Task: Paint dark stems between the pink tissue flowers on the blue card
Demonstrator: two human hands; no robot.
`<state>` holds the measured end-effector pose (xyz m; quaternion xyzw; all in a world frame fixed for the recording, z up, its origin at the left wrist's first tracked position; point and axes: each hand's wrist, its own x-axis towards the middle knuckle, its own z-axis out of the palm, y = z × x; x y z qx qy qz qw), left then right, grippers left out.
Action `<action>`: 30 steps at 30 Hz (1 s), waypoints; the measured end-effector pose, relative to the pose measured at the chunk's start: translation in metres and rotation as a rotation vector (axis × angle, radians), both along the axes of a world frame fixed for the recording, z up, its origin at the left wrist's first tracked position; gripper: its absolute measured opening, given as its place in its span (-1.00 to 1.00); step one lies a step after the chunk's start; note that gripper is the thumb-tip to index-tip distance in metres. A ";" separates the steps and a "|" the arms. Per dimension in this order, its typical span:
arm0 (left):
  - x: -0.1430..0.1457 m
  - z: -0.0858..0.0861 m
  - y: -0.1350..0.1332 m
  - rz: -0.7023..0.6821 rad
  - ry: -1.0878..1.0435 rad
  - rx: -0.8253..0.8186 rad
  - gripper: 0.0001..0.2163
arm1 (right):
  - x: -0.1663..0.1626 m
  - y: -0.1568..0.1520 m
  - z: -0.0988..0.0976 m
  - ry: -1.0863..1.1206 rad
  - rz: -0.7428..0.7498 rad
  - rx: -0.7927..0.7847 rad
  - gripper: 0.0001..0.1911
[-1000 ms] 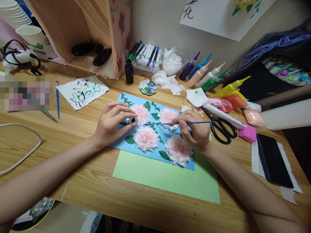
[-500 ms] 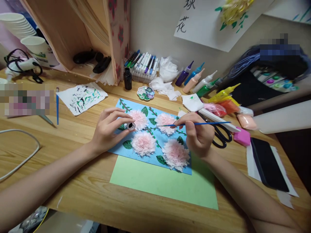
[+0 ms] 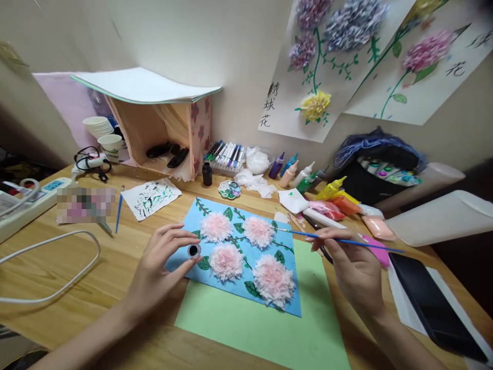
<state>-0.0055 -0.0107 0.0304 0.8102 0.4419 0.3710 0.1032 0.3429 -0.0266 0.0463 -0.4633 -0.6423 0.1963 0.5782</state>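
My left hand (image 3: 157, 264) holds a small round cap (image 3: 194, 251) with dark liquid in it, pinched between thumb and fingers at the left edge of a blue sheet (image 3: 215, 204). In my right hand (image 3: 356, 264) is a thin blue paintbrush (image 3: 298, 234), gripped by its handle. The bristle tip is by a green leaf (image 3: 274, 225) beside the upper right flower (image 3: 259, 231); whether it touches is unclear. Several pink tissue-paper flowers stand out from the sheet among painted leaves and stems. Under it lies a light green paper (image 3: 223, 329).
Behind the sheet are a dark ink bottle (image 3: 207, 174), a paint palette (image 3: 230, 189), markers (image 3: 225, 156) and several paint bottles (image 3: 290, 174). A paint-smeared tissue (image 3: 152, 198) and another blue brush (image 3: 119, 210) lie left. A phone (image 3: 435, 303) and scissors, partly hidden, are right.
The view has tilted up, showing more wall and the flower pictures. My right hand has moved right, taking the brush tip from the middle of the sheet to its upper right leaf.
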 end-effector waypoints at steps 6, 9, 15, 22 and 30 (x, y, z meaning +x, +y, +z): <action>-0.014 -0.015 -0.041 0.303 -0.112 -0.228 -0.79 | 0.022 -0.005 -0.015 -0.388 -0.004 0.286 -0.71; -0.021 -0.022 -0.059 0.315 -0.206 -0.461 -0.76 | 0.031 -0.002 -0.030 -0.511 -0.012 0.346 -0.66; -0.006 -0.019 -0.061 0.303 -0.508 -0.787 -0.66 | 0.029 0.010 -0.051 -0.344 -0.127 0.078 -0.79; -0.008 -0.022 -0.021 0.370 -0.579 -0.734 -0.55 | 0.025 0.013 -0.062 -0.150 -0.061 -0.105 -0.74; -0.001 0.035 0.011 0.240 0.069 0.070 -0.81 | 0.009 0.030 0.000 -0.063 0.107 0.120 -0.72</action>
